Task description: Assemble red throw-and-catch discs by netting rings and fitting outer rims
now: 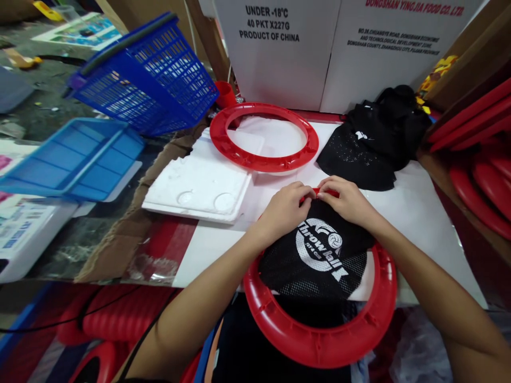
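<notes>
A red plastic ring point(319, 346) lies tilted over the table's front edge, its lower part hanging toward me. Black mesh fabric point(283, 271) with a white printed logo stretches across its opening. At the ring's far rim my left hand point(289, 205) pinches the fabric's edge against the red plastic. Right beside it, my right hand point(345, 199) also has its fingers pressed on the fabric edge and rim. The fingertips hide the exact spot of contact. Beyond my hands, a second red ring point(263, 162) without fabric rests partly on a white foam block point(195, 191).
More black fabric point(359, 143) is heaped at the back right. Several red rings point(479, 175) are stacked at the right. A blue basket point(151, 74) and a light-blue tray point(72, 159) stand at the left. White cartons point(287, 64) form the back wall.
</notes>
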A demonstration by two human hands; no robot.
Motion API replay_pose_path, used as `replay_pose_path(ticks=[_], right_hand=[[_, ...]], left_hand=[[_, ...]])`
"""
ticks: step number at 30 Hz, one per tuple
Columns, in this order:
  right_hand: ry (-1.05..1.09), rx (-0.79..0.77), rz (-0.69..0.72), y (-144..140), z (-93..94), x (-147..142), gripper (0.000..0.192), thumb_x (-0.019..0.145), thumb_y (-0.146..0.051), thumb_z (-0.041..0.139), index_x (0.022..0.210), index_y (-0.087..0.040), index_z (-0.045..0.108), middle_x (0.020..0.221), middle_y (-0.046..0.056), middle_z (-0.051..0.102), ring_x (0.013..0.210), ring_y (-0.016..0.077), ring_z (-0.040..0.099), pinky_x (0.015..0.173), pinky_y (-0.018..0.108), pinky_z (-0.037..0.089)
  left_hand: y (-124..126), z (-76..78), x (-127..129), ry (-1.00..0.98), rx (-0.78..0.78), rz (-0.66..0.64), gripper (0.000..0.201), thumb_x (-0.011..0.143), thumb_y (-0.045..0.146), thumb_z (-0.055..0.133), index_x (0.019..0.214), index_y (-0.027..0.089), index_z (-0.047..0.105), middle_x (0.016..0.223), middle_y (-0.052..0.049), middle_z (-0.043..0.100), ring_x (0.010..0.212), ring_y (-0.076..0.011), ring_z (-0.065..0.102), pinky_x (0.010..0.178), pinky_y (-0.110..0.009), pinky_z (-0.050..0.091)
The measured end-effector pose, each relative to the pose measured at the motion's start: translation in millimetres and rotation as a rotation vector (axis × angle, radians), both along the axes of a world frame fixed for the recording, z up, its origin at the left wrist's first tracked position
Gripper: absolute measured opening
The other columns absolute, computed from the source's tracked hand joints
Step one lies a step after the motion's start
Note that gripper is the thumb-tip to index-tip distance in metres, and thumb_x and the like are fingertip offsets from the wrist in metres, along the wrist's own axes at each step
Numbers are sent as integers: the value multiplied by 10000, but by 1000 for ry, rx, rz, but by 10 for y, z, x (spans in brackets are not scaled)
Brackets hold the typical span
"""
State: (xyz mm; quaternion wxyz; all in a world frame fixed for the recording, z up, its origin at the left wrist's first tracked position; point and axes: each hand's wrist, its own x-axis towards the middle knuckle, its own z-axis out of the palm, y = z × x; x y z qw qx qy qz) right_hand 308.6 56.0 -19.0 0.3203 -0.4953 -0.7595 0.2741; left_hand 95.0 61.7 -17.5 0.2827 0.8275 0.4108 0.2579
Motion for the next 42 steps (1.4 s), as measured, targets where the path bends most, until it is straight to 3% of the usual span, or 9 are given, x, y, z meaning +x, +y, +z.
replay_pose_path(ticks=[6, 14, 17, 21, 25, 29, 32, 38, 42], right_hand=[[-71, 76, -4, -56, 42, 92, 108, 990, -272, 643, 934, -214, 713, 1120, 85, 746, 1065, 244, 695, 992, 433, 530], [-327, 73, 14, -435, 322, 761, 285, 1008, -459, 652, 861, -226, 723, 1465, 147, 631, 1397, 384, 563, 1146, 658, 470], [-479, 9, 79, -486, 205, 757, 220, 975, -416, 701, 1102, -255, 780, 1647, 183, 458, 1511, 474, 445, 1107, 740, 486], [-523, 32, 188, -467, 80, 499, 206, 979, -249, 672, 1165, -266, 758, 1694, 163, 409, 1545, 437, 429, 1149, 710, 488], [-441, 118, 314, -449, 82, 295, 142, 1013, -215, 615, 1037, -233, 754, 1638, 129, 500, 1515, 355, 479, 1196, 645, 484], [-312, 157, 341, -464, 133, 257, 177, 1056, -239, 552, 1100, -228, 723, 1655, 128, 473, 1522, 304, 471, 1222, 586, 473], [-211, 235, 240, -464, 158, 253, 179, 1059, -236, 535, 1106, -234, 708, 1627, 143, 466, 1467, 301, 510, 1166, 559, 510], [-244, 173, 195, -455, 180, 236, 157, 1053, -230, 544, 1013, -231, 696, 939, 63, 713, 907, 236, 657, 900, 454, 547], [-141, 9, 160, -488, 219, 281, 154, 1016, -208, 588, 1083, -255, 719, 1080, 57, 761, 1003, 238, 702, 900, 414, 564]], left_hand=[[-62, 104, -111, 196, 45, -111, 186, 1033, 198, 535, 1138, 165, 685, 1101, -100, 703, 1023, -247, 689, 936, -391, 550], [-793, 382, -353, 469, 25, 395, 163, 996, 127, 472, 1147, 167, 520, 1082, -178, 636, 777, -257, 681, 618, -351, 495], [-1439, 484, -390, 259, -216, 213, 139, 1037, 244, 505, 1170, 217, 537, 1113, -152, 661, 833, -258, 713, 658, -363, 552], [-1908, 600, -397, 103, -513, -386, 300, 976, 316, 680, 1270, 316, 622, 1109, -53, 720, 776, -192, 726, 653, -304, 567], [-1460, 611, -260, 32, -293, -248, 140, 1065, 342, 598, 1109, 253, 697, 1027, -44, 718, 921, -207, 701, 818, -345, 572], [-689, 376, -13, 145, 84, -64, 191, 1007, 297, 695, 1155, 180, 724, 1378, -154, 625, 1324, -349, 557, 1127, -550, 483], [-315, 189, 106, 33, 56, -167, 189, 972, 232, 719, 1154, 182, 736, 1421, -153, 599, 1336, -313, 570, 1143, -499, 494], [-127, 61, 90, -170, -155, -134, 71, 880, 163, 792, 881, 187, 724, 980, -36, 730, 943, -204, 682, 928, -368, 545], [-168, 57, 83, -150, -115, -107, 45, 940, 181, 741, 901, 204, 735, 941, -22, 753, 964, -212, 668, 955, -389, 506]])
